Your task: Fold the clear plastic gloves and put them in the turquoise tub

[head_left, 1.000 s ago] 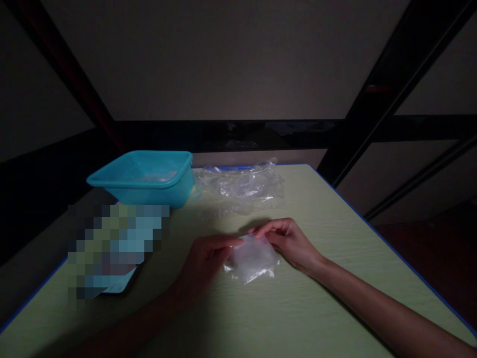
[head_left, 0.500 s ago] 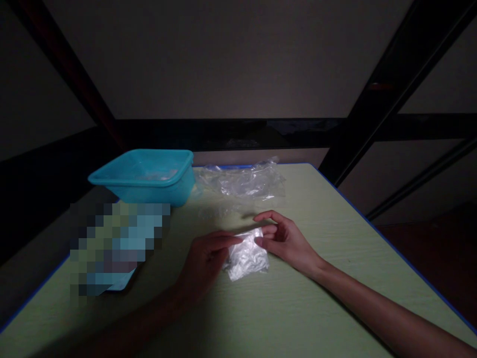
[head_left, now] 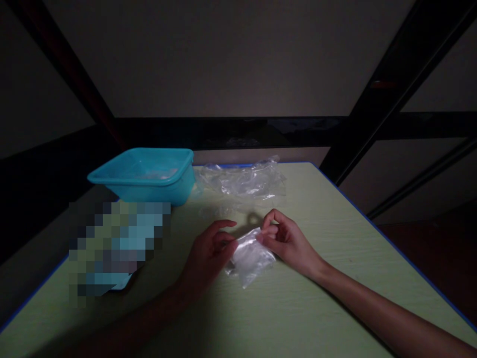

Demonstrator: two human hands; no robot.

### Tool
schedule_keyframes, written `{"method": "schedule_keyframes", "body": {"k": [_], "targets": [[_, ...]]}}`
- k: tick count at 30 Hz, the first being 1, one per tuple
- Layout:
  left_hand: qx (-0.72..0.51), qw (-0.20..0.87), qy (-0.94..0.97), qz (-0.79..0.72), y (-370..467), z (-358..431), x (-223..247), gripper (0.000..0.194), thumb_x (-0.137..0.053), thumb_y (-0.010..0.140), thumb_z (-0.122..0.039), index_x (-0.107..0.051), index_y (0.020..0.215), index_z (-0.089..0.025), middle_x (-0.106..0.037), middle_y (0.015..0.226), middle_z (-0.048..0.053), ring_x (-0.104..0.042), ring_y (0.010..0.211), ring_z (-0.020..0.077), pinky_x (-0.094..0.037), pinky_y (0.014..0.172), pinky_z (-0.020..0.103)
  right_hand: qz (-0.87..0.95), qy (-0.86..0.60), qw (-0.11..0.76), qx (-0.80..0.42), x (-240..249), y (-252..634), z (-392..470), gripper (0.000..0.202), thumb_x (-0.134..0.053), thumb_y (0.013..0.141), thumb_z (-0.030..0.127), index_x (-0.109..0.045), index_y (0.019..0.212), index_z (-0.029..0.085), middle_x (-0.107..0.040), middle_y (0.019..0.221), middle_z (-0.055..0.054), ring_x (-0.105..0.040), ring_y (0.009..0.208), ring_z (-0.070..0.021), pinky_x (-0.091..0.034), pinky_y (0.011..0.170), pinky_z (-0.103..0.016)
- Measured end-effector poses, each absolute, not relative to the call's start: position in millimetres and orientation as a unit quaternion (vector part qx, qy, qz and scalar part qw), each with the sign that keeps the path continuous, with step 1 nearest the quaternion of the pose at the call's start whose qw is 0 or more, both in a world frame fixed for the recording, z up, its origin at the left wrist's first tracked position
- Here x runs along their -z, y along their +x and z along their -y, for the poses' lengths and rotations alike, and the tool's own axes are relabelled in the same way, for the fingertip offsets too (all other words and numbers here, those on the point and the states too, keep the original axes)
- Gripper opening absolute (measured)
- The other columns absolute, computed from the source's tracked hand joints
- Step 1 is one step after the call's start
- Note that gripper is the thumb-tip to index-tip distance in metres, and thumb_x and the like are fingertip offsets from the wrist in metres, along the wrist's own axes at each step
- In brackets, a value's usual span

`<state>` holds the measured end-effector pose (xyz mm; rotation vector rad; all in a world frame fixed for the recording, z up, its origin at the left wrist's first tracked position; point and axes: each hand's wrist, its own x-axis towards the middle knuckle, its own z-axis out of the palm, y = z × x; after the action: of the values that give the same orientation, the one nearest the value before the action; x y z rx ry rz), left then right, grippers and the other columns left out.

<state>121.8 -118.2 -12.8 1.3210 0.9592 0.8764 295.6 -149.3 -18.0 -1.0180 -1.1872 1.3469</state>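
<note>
A small clear plastic bag point(head_left: 251, 261) hangs between my two hands, low over the middle of the table. My left hand point(head_left: 210, 248) pinches its upper left corner between thumb and fingers, with the index finger stretched out above. At the upper right corner, my right hand point(head_left: 285, 238) grips the bag between thumb and bent index finger. The bag is crinkled and shiny; whether anything is inside cannot be made out.
A turquoise plastic basin point(head_left: 149, 182) stands at the back left, with something clear inside. Crumpled clear plastic point(head_left: 249, 181) lies along the back edge. A pixelated object point(head_left: 126, 243) is at the left on the light green table point(head_left: 335, 298).
My right index finger has bent down onto the bag, while my left index finger has lifted away from it. The bag has tilted, its lower end swinging slightly to the right.
</note>
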Motion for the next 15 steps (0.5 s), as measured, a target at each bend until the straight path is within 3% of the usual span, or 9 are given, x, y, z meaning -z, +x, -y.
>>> {"method": "schedule_keyframes", "body": {"k": [7,13,15], "targets": [[-0.389,0.588,0.577,-0.411,120.7,117.4,11.3,0.033,-0.061,0.062,-0.024,-0.057,0.093,-0.013,-0.057,0.053,-0.006,-0.046,0.045,0.0065,-0.034,0.043,0.015,0.542,-0.414,0.501,-0.533,15.3,295.8,152.6,0.031,-0.069,0.07,0.029,-0.04,0.066,0.019,-0.035,0.052,0.01,-0.03,0.046,-0.0047,-0.022,0.043,-0.018],[-0.389,0.578,0.592,-0.406,118.8,116.2,14.1,0.031,-0.06,0.063,-0.023,-0.062,0.093,-0.013,-0.057,0.055,-0.006,-0.046,0.045,0.006,-0.033,0.042,0.015,0.573,-0.408,0.466,-0.537,19.9,296.5,152.0,0.007,-0.065,0.07,0.018,-0.059,0.074,0.015,-0.054,0.059,0.003,-0.042,0.051,-0.0065,-0.031,0.045,-0.02],[-0.388,0.569,0.6,-0.407,118.5,116.4,14.3,0.031,-0.06,0.064,-0.023,-0.064,0.092,-0.013,-0.057,0.054,-0.005,-0.047,0.045,0.0065,-0.034,0.043,0.015,0.565,-0.412,0.464,-0.544,22.4,297.5,151.3,0.01,-0.064,0.07,0.016,-0.065,0.079,0.015,-0.059,0.062,0.001,-0.045,0.051,-0.0067,-0.034,0.046,-0.02]]}}
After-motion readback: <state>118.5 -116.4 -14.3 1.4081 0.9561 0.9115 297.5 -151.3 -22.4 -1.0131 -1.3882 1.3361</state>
